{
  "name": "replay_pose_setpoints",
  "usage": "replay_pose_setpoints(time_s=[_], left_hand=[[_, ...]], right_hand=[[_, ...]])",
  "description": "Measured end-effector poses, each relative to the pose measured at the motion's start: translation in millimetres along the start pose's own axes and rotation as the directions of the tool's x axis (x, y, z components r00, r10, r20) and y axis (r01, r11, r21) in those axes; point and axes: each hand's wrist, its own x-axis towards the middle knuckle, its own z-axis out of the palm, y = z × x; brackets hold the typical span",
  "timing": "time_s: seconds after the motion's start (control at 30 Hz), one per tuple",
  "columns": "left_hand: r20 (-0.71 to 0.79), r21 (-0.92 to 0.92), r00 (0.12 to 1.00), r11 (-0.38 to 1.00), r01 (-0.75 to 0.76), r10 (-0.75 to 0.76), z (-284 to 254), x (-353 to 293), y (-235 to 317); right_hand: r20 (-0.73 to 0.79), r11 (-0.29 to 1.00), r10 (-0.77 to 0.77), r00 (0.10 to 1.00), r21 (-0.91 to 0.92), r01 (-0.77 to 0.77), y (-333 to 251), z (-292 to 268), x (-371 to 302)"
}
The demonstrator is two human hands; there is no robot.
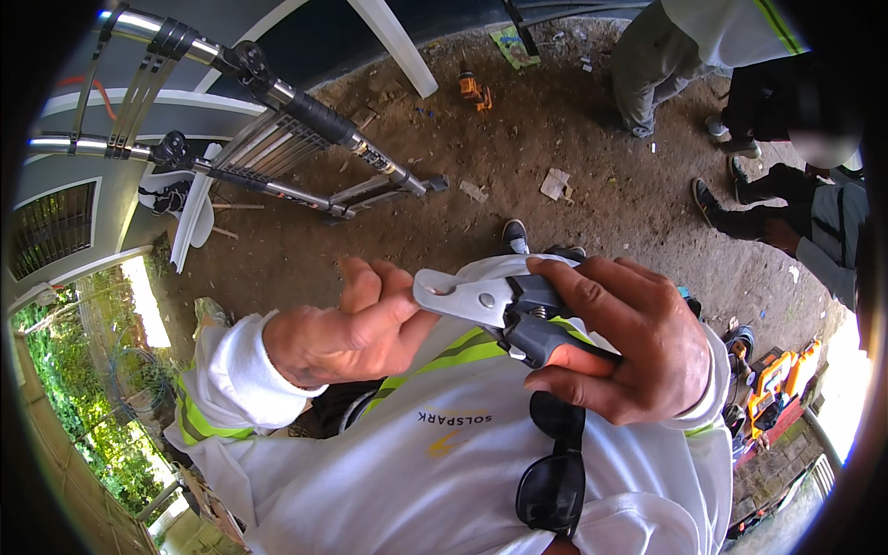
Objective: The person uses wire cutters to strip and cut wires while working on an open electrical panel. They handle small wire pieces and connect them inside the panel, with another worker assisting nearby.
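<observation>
A hand-held cable cutter (483, 298) with short silver jaws and grey-and-orange handles is held level in front of my chest. My right hand (638, 342) wraps round its handles, fingers above and thumb below. At the jaw tip, my left hand (356, 328) is closed, its fingertips pressed against the metal while other fingers curl upward. Part of those fingertips lies behind the jaws, so anything small between them is hidden. A spring shows between the handles near the pivot.
A telescopic ladder (305, 116) leans in at upper left. On the dirt ground lie an orange power tool (475, 91) and cardboard scraps (556, 183). People (782, 199) are at the right, above orange gear (777, 384). Sunglasses (551, 490) hang on my white shirt.
</observation>
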Motion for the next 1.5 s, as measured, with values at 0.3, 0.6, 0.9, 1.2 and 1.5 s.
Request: replay_pose_setpoints(time_s=[0.3, 0.6, 0.9, 1.2, 1.5], left_hand=[[0.003, -0.034, 1.0, 0.999, -0.024, 0.024, -2.4, 1.8, -1.5], [-0.01, -0.031, 0.997, 0.996, -0.078, 0.078, 1.0, -6.3, -1.7], [-0.031, 0.059, 0.994, 0.992, -0.107, 0.109, 8.7, -12.9, 1.6], [-0.025, 0.066, 0.986, 0.984, -0.163, 0.165, 11.4, -18.7, 0.5], [0.173, -0.24, 0.981, 0.97, -0.048, 0.091, 16.7, -11.9, -6.4]], right_hand=[[0.047, 1.0, 0.029, 0.998, -0.012, -0.029, 7.4, 2.6, -2.6], [0.006, 0.996, 0.017, 1.0, -0.084, -0.016, 2.7, 3.4, -2.6], [-0.001, 0.993, -0.007, 1.0, -0.116, 0.007, 0.4, 3.2, -1.9], [-0.021, 0.988, -0.036, 0.999, -0.152, 0.033, -1.4, 3.6, 0.8], [0.313, 0.719, -0.091, 0.945, -0.636, 0.28, -13.4, -33.3, 24.9]])
